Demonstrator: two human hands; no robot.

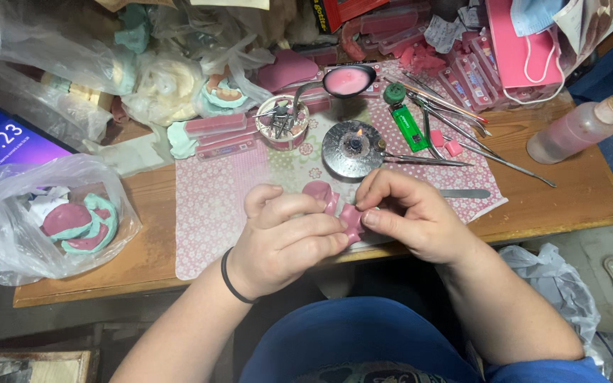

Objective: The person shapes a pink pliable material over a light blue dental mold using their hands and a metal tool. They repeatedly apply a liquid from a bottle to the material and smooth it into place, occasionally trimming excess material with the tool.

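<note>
Pink wax piece (345, 213) pinched between both hands at table edge (533, 220).

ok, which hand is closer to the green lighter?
Right. The right hand sits just below the green lighter; the left hand is farther, down-left of it.

Soft matt pink wax piece (340, 210); worn wooden table (548, 191); shiny metal burner (352, 148).

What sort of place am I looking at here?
Probably a dental-lab workbench: both hands shape a soft pink wax piece, a small round metal burner is lit, and thin metal hand tools lie nearby.
</note>
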